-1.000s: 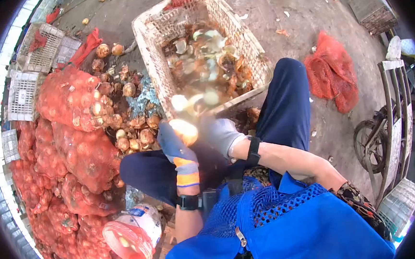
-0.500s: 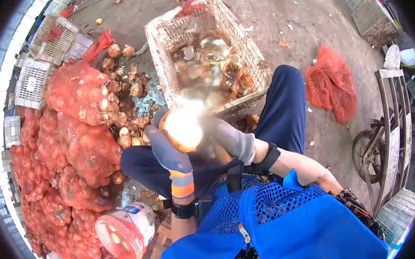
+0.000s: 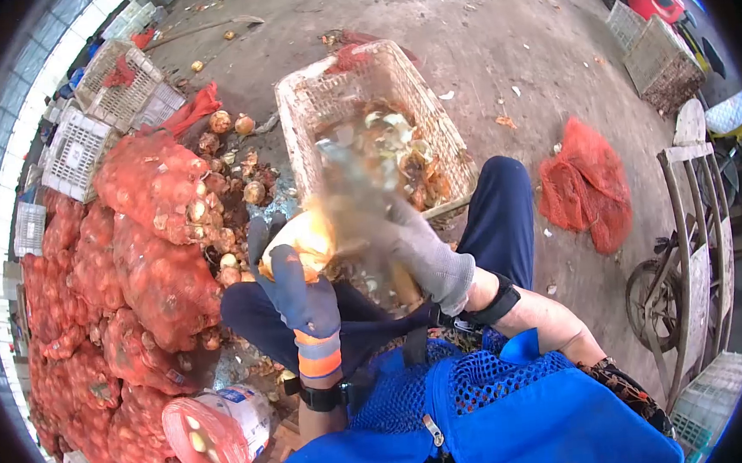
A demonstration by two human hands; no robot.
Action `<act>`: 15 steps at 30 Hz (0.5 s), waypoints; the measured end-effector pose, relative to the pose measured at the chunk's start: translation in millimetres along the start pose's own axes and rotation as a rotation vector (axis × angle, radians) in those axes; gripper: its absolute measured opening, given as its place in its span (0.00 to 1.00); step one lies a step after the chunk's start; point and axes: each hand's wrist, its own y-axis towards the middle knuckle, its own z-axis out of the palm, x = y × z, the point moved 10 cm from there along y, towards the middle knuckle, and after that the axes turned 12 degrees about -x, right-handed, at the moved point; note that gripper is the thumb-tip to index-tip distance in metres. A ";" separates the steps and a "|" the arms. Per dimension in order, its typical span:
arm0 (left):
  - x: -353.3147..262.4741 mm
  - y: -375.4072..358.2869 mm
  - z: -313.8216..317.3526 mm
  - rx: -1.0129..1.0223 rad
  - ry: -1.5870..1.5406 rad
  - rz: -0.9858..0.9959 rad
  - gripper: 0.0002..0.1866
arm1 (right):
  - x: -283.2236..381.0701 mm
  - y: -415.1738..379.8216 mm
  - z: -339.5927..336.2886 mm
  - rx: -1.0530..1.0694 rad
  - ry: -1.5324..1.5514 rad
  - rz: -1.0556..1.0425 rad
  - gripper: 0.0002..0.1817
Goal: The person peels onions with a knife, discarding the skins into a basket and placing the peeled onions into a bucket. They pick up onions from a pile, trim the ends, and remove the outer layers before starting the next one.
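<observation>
My left hand (image 3: 293, 288), in a grey glove with an orange cuff band, is closed around a pale, brightly lit onion (image 3: 303, 240) above my lap. Close to the onion's right side is my right hand (image 3: 419, 245), in a grey glove and smeared by motion. Its fingers look wrapped round a tool, whose tan handle end (image 3: 405, 285) sticks out below; its other end is too blurred to name. Just beyond both hands stands a dirty white plastic crate (image 3: 295, 125) with onion skins and scraps (image 3: 409, 156) inside.
Red mesh sacks of onions (image 3: 163, 272) are piled at the left, with loose onions (image 3: 254, 192) beside them. A bucket (image 3: 242, 412) holding pale peeled pieces stands lower left. At right lie an empty red net (image 3: 587, 186) and a wheeled cart (image 3: 691, 252). White crates (image 3: 82, 153) stand farther off.
The view has tilted up, so the crate sits lower and a red vehicle shows at top right. My hands have moved apart slightly, and the glare on the onion has lessened.
</observation>
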 end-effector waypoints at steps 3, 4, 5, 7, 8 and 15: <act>-9.6 -3.8 11.8 0.061 -0.059 -0.019 0.29 | 16.8 10.8 -18.7 -0.207 -0.031 -0.275 0.41; -17.7 -4.6 14.5 0.087 0.082 0.105 0.29 | 25.3 4.3 -14.8 -0.210 -0.090 -0.264 0.41; -25.3 -6.6 19.4 0.114 0.224 0.228 0.31 | 29.2 0.7 -13.1 -0.214 -0.150 -0.255 0.41; -34.1 -11.6 26.1 0.156 0.287 0.324 0.28 | 20.2 11.3 -19.4 -0.213 -0.107 -0.247 0.37; -17.3 -7.9 16.4 0.098 0.106 0.074 0.26 | 17.8 16.5 -23.8 -0.213 -0.059 -0.239 0.34; 15.5 -7.0 12.4 -0.059 -0.632 -0.704 0.35 | 46.2 25.7 -71.5 -0.337 -0.729 -0.500 0.28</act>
